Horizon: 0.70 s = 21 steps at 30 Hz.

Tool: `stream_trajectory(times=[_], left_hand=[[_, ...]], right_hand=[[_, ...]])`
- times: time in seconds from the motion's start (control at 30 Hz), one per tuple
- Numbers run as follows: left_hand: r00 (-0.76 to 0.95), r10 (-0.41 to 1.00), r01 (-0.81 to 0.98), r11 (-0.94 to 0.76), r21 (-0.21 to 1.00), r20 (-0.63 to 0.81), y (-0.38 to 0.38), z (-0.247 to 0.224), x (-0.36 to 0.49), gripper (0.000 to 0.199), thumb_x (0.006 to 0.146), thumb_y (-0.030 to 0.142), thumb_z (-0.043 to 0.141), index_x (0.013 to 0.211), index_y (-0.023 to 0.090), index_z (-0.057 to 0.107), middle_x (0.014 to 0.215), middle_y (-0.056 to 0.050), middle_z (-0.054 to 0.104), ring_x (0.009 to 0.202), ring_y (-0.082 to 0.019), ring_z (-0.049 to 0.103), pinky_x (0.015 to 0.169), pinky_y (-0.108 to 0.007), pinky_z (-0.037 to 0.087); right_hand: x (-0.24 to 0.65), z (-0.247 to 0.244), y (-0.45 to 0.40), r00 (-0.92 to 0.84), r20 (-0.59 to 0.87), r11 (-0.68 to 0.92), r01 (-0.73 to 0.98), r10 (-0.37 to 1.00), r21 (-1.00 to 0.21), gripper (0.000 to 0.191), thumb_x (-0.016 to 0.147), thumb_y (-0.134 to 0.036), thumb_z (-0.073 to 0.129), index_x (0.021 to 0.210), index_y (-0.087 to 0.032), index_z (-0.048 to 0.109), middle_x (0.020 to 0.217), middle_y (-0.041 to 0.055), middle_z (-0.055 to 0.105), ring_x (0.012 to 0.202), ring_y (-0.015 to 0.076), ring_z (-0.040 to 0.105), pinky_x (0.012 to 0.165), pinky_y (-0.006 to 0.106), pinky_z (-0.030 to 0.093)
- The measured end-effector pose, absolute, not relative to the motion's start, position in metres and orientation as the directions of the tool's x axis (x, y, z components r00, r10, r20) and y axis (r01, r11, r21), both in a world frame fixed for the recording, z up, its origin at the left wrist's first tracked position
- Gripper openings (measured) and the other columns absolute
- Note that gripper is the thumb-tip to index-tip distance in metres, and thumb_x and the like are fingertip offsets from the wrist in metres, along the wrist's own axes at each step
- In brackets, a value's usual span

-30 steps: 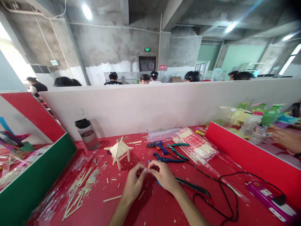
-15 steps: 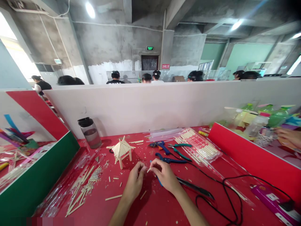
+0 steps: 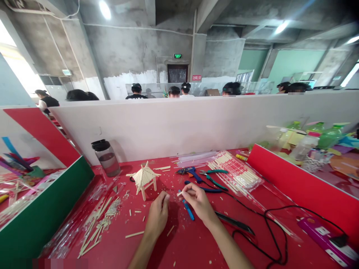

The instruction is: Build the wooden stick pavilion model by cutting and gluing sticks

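Note:
My right hand (image 3: pixel 198 203) pinches a short piece of wooden stick (image 3: pixel 180 194) between thumb and fingertips, just above the red table. To its left, my left hand (image 3: pixel 158 212) is closed, thumb against the curled fingers; whatever it holds, if anything, is hidden. Beyond the left hand stands a small pavilion-like model (image 3: pixel 144 178) made of wooden sticks. A blue pen-like tool (image 3: pixel 188 210) lies beneath the right hand. Behind that hand are blue-handled pliers (image 3: pixel 210 189), partly covered, green-handled pliers (image 3: pixel 215 175) and a blue glue gun (image 3: pixel 190 172).
Loose sticks (image 3: pixel 94 228) and offcuts lie at left near a green divider (image 3: pixel 53 209). A water bottle (image 3: pixel 106 158) stands at the back. Bundled sticks (image 3: pixel 238 172), a black cable (image 3: pixel 269 220) and a purple power strip (image 3: pixel 322 233) occupy the right, beside a red divider (image 3: pixel 294 179).
My hands have drawn apart. The right has risen slightly with the stick piece, exposing more of the blue tool; the left has moved a little left.

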<state>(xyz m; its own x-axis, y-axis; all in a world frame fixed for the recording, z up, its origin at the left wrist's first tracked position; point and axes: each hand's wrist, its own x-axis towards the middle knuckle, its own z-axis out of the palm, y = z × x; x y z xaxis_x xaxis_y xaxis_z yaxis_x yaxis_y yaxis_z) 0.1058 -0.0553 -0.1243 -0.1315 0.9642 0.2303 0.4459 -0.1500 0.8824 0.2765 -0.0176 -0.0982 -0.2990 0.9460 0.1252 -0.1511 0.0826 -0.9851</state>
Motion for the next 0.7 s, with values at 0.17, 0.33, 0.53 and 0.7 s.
stream_trajectory(times=[0.17,0.33,0.53,0.7], left_hand=[[-0.119,0.965,0.522,-0.140,0.841,0.235,-0.058,-0.121,0.106,0.032,0.095,0.042,0.038,0.072,0.021,0.043,0.063,0.004,0.045,0.060,-0.014,0.045,0.060,-0.024,0.030],[-0.209,0.949,0.528,-0.092,0.844,0.234,-0.054,-0.124,0.104,0.037,0.093,0.045,0.040,0.066,0.020,0.040,0.059,0.005,0.040,0.056,-0.012,0.038,0.056,-0.024,0.025],[-0.161,0.959,0.595,-0.094,0.799,0.233,-0.051,-0.132,0.098,0.050,0.089,0.055,0.044,0.058,0.020,0.026,0.058,0.006,0.020,0.054,-0.010,0.028,0.053,-0.025,0.018],[-0.145,0.936,0.561,-0.188,0.806,0.319,-0.052,-0.131,0.097,0.037,0.092,0.043,0.045,0.064,0.019,0.044,0.058,0.005,0.039,0.057,-0.012,0.041,0.055,-0.022,0.030]], right_hand=[[0.278,-0.098,-0.015,-0.215,0.072,0.028,-0.200,0.974,-0.979,0.040,0.075,-0.054,0.071,0.081,-0.019,0.052,0.084,0.0081,0.073,0.073,0.0220,0.070,0.063,0.029,0.050],[0.280,-0.097,-0.013,-0.171,0.035,-0.014,-0.276,0.985,-0.961,0.043,0.071,-0.054,0.073,0.083,-0.019,0.051,0.084,0.0087,0.073,0.074,0.0224,0.070,0.061,0.028,0.049],[0.282,-0.095,-0.012,-0.162,0.002,-0.051,-0.323,0.987,-0.945,0.043,0.069,-0.052,0.076,0.080,-0.019,0.051,0.084,0.0078,0.073,0.071,0.0203,0.069,0.060,0.026,0.048],[0.282,-0.096,-0.012,-0.172,0.005,-0.058,-0.357,0.985,-0.932,0.040,0.070,-0.048,0.076,0.081,-0.019,0.051,0.078,0.0062,0.072,0.065,0.0169,0.066,0.059,0.025,0.046]])
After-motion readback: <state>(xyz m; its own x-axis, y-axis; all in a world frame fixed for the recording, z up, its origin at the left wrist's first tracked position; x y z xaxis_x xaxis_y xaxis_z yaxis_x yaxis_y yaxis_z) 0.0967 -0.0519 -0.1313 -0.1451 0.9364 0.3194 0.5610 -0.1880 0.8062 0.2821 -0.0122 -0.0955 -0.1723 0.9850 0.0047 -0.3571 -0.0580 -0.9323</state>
